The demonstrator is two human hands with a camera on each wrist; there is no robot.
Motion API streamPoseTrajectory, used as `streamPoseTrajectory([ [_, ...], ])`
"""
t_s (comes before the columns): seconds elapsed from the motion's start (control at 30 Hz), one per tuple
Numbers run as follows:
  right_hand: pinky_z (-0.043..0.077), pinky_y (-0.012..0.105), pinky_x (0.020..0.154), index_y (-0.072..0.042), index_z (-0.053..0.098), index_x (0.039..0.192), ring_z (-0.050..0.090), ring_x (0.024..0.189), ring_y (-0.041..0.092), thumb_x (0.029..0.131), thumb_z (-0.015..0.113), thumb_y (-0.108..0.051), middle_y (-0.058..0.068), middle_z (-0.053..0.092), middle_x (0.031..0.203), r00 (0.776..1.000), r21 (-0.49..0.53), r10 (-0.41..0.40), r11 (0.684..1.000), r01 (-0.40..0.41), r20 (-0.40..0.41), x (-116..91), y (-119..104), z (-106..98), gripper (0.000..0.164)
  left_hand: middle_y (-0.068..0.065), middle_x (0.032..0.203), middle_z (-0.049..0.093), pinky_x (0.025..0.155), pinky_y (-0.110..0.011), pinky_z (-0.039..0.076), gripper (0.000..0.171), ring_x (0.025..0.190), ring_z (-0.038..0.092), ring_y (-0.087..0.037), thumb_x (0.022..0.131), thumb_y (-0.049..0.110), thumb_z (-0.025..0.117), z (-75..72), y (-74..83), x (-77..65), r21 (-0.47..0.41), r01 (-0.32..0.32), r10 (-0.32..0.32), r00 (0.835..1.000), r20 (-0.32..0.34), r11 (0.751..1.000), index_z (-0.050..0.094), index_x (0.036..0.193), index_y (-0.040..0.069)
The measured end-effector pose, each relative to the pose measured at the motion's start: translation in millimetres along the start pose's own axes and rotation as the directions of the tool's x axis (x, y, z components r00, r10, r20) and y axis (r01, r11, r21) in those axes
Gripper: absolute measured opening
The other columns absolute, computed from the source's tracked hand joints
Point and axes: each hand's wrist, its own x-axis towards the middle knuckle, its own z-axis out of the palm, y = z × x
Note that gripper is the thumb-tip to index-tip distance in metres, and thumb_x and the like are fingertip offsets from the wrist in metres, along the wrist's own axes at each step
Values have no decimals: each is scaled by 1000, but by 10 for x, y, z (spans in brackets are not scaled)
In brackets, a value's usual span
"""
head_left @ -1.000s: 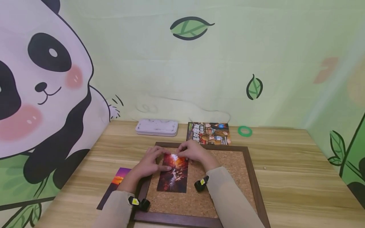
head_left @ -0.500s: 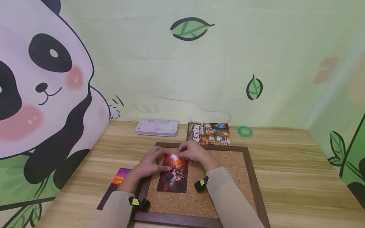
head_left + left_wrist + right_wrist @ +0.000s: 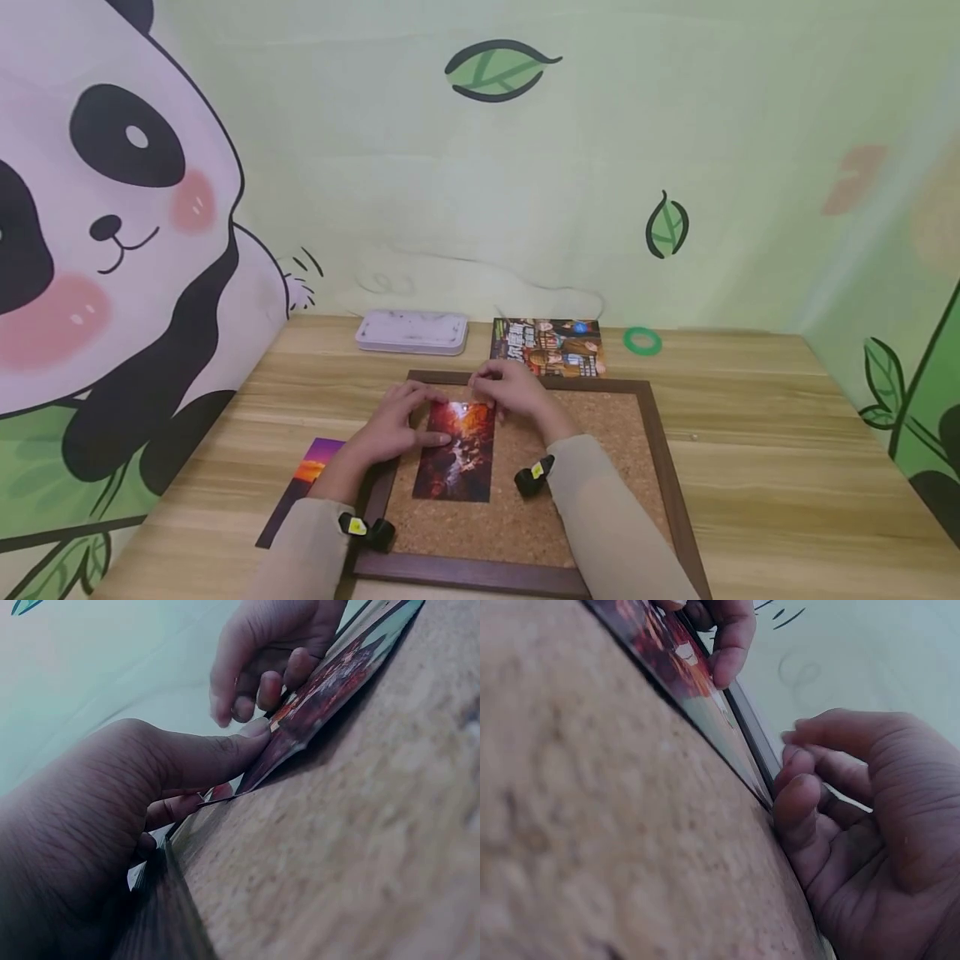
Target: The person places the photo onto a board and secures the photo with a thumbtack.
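A glossy photo (image 3: 461, 458) of a red, fiery canyon scene lies upright on the left part of a cork board (image 3: 517, 529). My left hand (image 3: 393, 425) presses it, with the thumb on its left side and the index finger at its upper left corner. In the left wrist view, the photo (image 3: 322, 697) bows up from the cork below that thumb. A small bright spot shows near its top edge. My right hand (image 3: 517, 396) is just above its upper right corner. In the right wrist view, its fingers (image 3: 799, 802) are loosely curled, nothing visible between them.
A dark wooden frame (image 3: 465, 570) borders the cork. Behind stand a pale case (image 3: 411, 332), a printed booklet (image 3: 547, 346) and a green tape roll (image 3: 642, 341). A sunset photo (image 3: 300, 492) lies at left, partly under the left arm. A tiny clear object (image 3: 693, 437) lies right.
My right hand has lifted slightly up and right, off the photo's top edge, and its fingers have loosened. My left hand keeps its place on the photo. The head view has shifted slightly.
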Motion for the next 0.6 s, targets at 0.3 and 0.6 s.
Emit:
streamPoseTrajectory([
  [0.3,50,34,79,-13,73,105,62,88,16,98,68,-27,0,70,94,991,-1,-71,997,71,-112,-17,-78,-33,16,4,121,54,94,-45,38,58,111,43,-20,74,47,87,16,-7,8,-5,2,-2,1000,-3,1000,66,124,27],
  [0.6,53,35,76,-11,72,108,65,90,28,99,66,-26,7,69,95,985,41,-125,991,130,-118,-66,-232,-112,19,0,126,55,99,-52,39,61,118,45,-25,78,49,84,-60,13,13,-97,42,-41,999,18,994,63,129,23],
])
